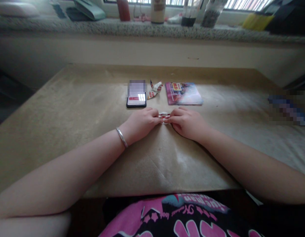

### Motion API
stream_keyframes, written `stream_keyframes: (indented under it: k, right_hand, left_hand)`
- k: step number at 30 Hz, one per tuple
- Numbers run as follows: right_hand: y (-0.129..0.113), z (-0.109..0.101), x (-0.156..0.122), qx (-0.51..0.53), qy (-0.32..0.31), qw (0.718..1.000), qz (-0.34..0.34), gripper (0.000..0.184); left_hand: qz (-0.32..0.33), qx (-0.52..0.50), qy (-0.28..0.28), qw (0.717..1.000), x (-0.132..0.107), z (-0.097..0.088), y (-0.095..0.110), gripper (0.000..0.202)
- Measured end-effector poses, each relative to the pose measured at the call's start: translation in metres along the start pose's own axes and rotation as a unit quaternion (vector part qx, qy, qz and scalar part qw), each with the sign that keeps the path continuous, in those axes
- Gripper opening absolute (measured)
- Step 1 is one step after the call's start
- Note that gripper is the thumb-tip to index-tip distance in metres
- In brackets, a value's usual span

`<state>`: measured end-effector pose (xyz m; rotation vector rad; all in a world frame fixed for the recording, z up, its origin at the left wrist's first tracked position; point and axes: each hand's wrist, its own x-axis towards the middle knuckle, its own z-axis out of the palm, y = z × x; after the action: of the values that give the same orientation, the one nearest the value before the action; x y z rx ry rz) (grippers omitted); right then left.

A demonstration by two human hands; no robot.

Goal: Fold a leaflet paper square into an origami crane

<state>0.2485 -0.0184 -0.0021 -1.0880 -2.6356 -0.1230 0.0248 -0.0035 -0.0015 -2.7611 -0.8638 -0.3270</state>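
Note:
Between my two hands, low over the table, is a small piece of folded paper [164, 116], white with red print. My left hand [144, 122], with a silver bangle at the wrist, pinches its left end. The right end is pinched by my right hand [185, 121]. Fingers cover much of the paper, so its full shape is hidden. Just beyond my hands stands a folded paper crane [155, 89] in similar white and red printed paper. To its left lies a phone [136, 95] with its screen lit, and to its right a stack of colourful printed leaflets [184, 93].
A tan cover lies over the table [68, 131]. At the far right edge is a blurred bluish object [290, 110]. Behind the table, a speckled stone windowsill [118, 29] carries several bottles and jars, including a red bottle [123, 10] and a dark-filled jar [211, 13].

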Motion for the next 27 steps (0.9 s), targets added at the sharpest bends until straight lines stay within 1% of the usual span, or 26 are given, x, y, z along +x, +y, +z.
stream_keyframes:
  k: [7, 14, 19, 27]
  right_hand:
    - [0.001, -0.009, 0.002, 0.003, -0.024, 1.000, 0.017, 0.027]
    - [0.006, -0.011, -0.001, 0.013, -0.026, 0.999, 0.039, 0.025]
    - [0.008, -0.012, -0.002, 0.018, -0.035, 0.999, 0.032, 0.026]
    - [0.011, -0.014, -0.003, 0.012, -0.029, 0.999, 0.039, 0.025]
  left_hand:
    - [0.001, -0.004, -0.016, 1.000, 0.001, -0.004, 0.002, 0.022]
    - [-0.002, 0.007, -0.031, 1.000, -0.002, -0.008, 0.000, 0.020]
    - [-0.010, 0.021, -0.045, 0.999, -0.002, -0.013, -0.001, 0.020]
    - [-0.013, 0.033, -0.045, 0.998, -0.003, -0.014, -0.003, 0.020]
